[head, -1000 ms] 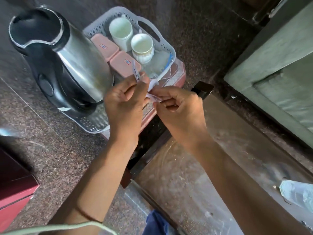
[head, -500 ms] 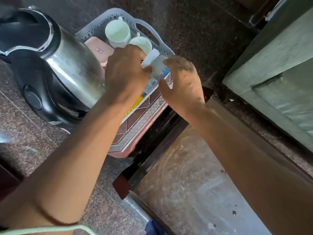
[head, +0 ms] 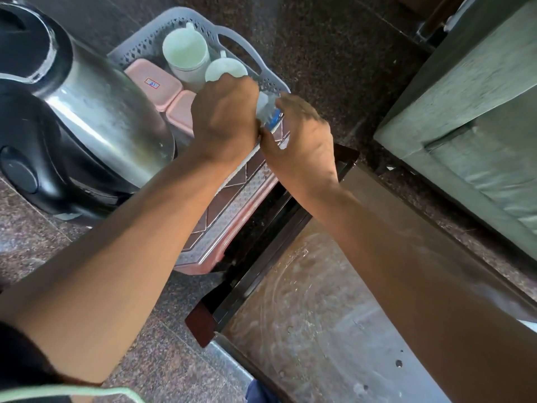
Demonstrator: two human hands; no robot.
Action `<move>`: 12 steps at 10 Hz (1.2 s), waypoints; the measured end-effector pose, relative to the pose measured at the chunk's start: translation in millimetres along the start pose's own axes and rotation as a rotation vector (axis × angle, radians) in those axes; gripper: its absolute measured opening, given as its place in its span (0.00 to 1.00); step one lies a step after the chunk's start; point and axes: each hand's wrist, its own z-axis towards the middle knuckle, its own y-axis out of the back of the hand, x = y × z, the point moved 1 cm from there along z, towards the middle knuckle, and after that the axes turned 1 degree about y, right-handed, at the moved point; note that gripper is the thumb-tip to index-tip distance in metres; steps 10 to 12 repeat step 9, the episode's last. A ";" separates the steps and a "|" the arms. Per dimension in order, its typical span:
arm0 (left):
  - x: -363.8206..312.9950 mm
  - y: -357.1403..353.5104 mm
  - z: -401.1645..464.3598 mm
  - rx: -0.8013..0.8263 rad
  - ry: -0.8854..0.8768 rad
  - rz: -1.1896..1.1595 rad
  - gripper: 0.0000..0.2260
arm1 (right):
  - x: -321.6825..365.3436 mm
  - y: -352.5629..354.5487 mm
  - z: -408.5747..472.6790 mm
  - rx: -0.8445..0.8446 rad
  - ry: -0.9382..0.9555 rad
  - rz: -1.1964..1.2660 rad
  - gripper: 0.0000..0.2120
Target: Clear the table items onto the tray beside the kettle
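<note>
We're over the grey tray (head: pixel 263 69) now, right beside the steel kettle (head: pixel 96 112). Our left hand (head: pixel 225 120) and right hand (head: pixel 302 141) are both pinched on a small white and blue packet (head: pixel 268 112), held just above the tray's near corner. Inside the tray, farther from the kettle's handle, sit two white cups (head: pixel 186 58) and two pink lidded boxes (head: pixel 152 82).

kettle (head: pixel 96 117): brushed shiny metal, glossy black plastic | basket (head: pixel 162 39): perforated grey plastic | floor (head: pixel 319 53): speckled stone
</note>
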 end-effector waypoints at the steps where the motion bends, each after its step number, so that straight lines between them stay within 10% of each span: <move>1: -3.1 -0.1 1.0 -0.006 0.011 0.020 0.07 | -0.3 -0.1 -1.9 -0.021 0.001 0.030 0.20; 12: -37.6 85.7 -63.0 -0.150 -0.088 -0.152 0.12 | 17.1 112.1 -69.8 0.083 0.059 -0.026 0.27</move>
